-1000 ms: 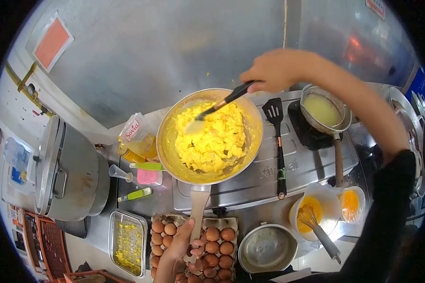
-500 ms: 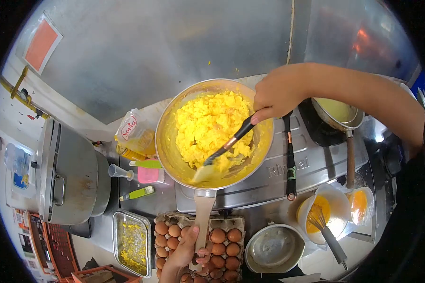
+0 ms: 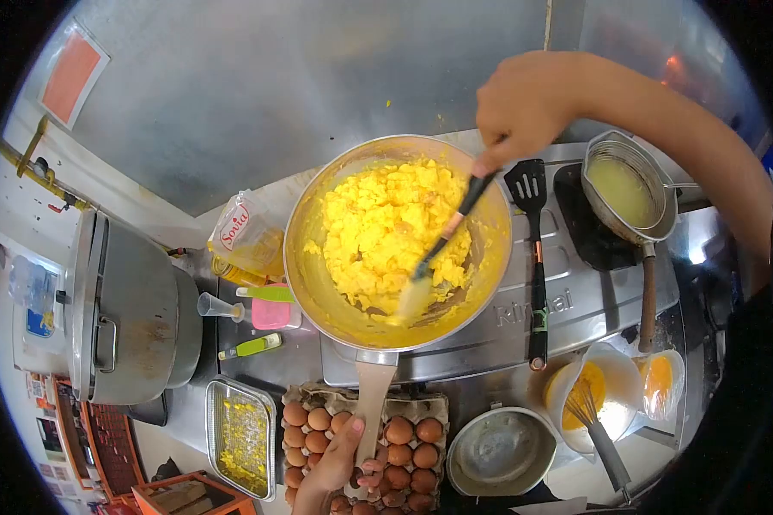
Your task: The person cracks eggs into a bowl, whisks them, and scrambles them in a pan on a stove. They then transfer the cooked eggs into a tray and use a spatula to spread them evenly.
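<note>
Steel-walled kitchen, stove surface (image 3: 575, 300): pan (image 3: 318, 292) of soft, crumbly scrambled egg (image 3: 378, 232), probably heavy. Left hand (image 3: 339, 459) fingers wrap its wooden handle (image 3: 371, 399), the sensible hold; right hand (image 3: 524, 107) fingers pinch a stiff spatula (image 3: 442, 240), its blade in the egg.

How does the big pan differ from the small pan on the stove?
The big pan is far wider than the small pan. The big pan holds lumpy scrambled egg; the small pan holds smooth pale liquid. The left hand grips the big pan's pale handle and the right hand holds a spatula in it; the small pan's darker handle is free. Both are metal, on the stove, handles toward the person.
</note>
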The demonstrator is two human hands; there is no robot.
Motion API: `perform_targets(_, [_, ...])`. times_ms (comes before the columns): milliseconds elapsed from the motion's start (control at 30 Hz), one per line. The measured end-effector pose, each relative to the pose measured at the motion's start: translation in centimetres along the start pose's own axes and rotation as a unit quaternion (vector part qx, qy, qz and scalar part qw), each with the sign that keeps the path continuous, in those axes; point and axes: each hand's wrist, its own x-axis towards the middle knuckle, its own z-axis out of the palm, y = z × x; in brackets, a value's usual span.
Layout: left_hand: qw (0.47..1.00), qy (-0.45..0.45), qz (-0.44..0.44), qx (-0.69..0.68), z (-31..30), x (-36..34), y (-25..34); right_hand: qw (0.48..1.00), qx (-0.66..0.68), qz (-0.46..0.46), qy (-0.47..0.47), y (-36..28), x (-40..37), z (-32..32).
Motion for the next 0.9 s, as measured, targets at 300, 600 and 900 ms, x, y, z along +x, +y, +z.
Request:
perform_targets(300, [0.995,0.059,-0.031,0.071,0.8,-0.1,1.0,0.992,0.112,-0.041,-0.050,-2.6,6.3,2.2])
perform_targets(600, [0.996,0.047,-0.007,0.072,0.0,-0.4,0.8,0.970,0.034,-0.080,0.229,-4.2,4.7,4.1])
perform_targets(900, [1.000,0.007,-0.017,-0.022,-0.3,-0.2,0.6,0.993,-0.092,-0.010,0.078,-0.2,1.6,3.0])
